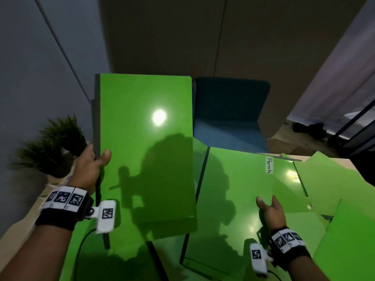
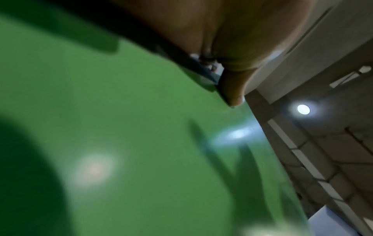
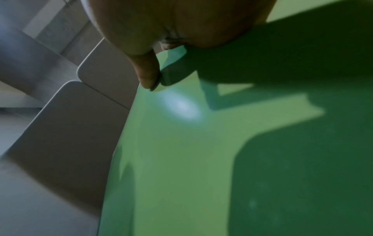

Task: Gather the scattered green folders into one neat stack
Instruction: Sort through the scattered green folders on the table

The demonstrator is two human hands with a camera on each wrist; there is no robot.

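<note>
My left hand [image 1: 97, 159] grips a glossy green folder [image 1: 146, 138] by its dark spine edge and holds it lifted and tilted above the table, thumb on the front cover. In the left wrist view the thumb [image 2: 232, 89] presses on that green cover [image 2: 141, 143]. A second green folder labelled "Permits" [image 1: 233, 189] lies to the right. My right hand [image 1: 269, 207] pinches its right edge, with the thumb [image 3: 147, 75] on top of the cover [image 3: 181, 159] and the fingers hidden below. More green folders [image 1: 328, 179] lie scattered and overlapping at the right, and another [image 1: 121, 260] lies under the lifted one.
Two small potted plants [image 1: 58, 142] stand at the table's left edge by the wall. A blue chair [image 1: 229, 114] sits behind the table. The wooden tabletop [image 1: 24, 224] shows at the near left. A dark object [image 1: 363, 169] stands at the far right.
</note>
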